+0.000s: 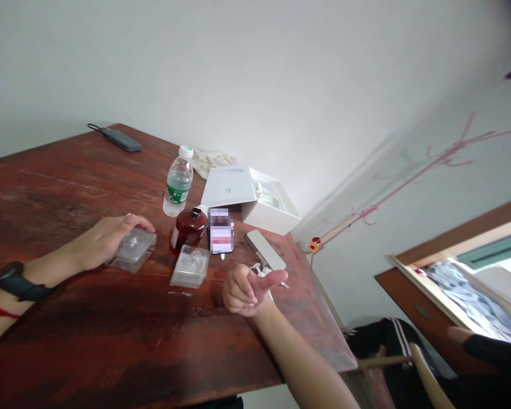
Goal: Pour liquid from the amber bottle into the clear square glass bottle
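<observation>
My left hand lies against a clear plastic box on the wooden table, its fingers bent around the far side. Its thumb is mostly hidden. A second clear box sits to the right, just in front of a brown bottle with an uncapped neck. My right hand is raised over the table with curled fingers and the thumb stretched out to the right. Nothing shows in its grip. Behind it are a pale flat device and a white cable. A phone with a lit, blurred screen is beside the bottle.
A water bottle with a green label stands behind the brown bottle. Farther right is an opened white box. A grey hub lies at the table's back. Beyond the right edge are a pink rack and a seated person.
</observation>
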A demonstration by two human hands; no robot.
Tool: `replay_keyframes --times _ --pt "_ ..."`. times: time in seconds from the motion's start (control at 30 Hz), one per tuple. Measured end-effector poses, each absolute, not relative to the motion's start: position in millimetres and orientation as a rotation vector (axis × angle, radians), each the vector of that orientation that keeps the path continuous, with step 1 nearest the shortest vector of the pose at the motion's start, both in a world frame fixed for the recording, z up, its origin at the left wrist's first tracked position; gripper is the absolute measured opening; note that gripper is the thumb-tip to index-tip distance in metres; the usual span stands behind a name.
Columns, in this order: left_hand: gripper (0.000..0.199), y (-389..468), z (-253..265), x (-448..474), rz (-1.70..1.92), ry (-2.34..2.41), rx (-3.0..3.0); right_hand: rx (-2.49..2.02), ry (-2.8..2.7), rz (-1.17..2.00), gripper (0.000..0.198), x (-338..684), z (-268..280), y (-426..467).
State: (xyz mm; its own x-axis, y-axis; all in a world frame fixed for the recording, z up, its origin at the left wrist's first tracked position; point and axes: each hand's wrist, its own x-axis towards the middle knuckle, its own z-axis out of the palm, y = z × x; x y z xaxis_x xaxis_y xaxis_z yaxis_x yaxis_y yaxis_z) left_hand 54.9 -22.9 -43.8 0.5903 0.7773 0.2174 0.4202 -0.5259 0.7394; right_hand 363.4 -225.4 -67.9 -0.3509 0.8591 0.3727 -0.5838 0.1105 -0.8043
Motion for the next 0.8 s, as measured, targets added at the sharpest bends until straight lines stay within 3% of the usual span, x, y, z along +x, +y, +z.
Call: replay_keyframes --times 0.17,0.4,0.57,0.8 --pt "0.09 -26.0 -37.7 53.9 0.66 0.907 2.157 -0.677 -1.16 1.328 0.085 355.5 -47.4 -230.2" --pt "0.082 -31.9 -36.3 54.9 0.725 0.834 2.089 -1.194 -1.135 0.757 0.032 335.5 -34.9 -230.5" --pt "0.084 -36.9 -28.6 56.8 0.723 0.841 2.102 -1.396 -1.549 0.414 0.061 330.0 -39.2 -232.4" --pt "0.079 -41.4 -25.3 57.3 0.733 0.842 2.097 -1.471 -1.601 0.527 0.073 328.8 -53.6 -230.5"
